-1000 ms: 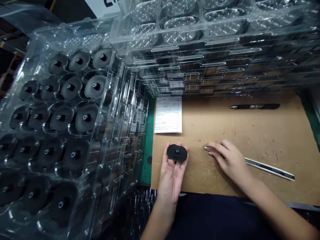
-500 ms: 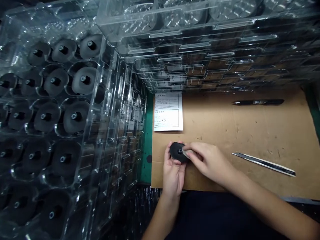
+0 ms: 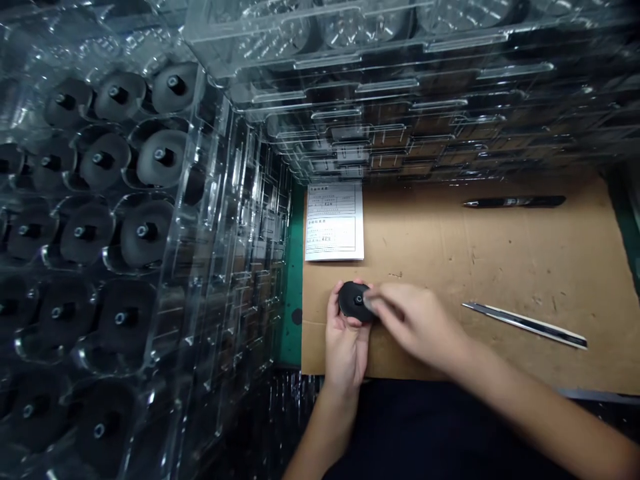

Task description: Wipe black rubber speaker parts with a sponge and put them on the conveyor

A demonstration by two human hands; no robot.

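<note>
Left hand (image 3: 346,353): we see 1 black disc (image 3: 353,300) pinched between fingers and thumb.
Right hand (image 3: 417,325): blurred at its rim; we cannot tell the grip.

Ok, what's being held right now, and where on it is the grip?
The left hand cradles a black disc with a central stud from underneath, fingertips at its rim. The right hand is at its right edge, too blurred to tell if it grips anything.

Bare left hand (image 3: 346,353), bare right hand (image 3: 419,327), bare forearms (image 3: 525,390), dark lap garment (image 3: 425,430)
</note>
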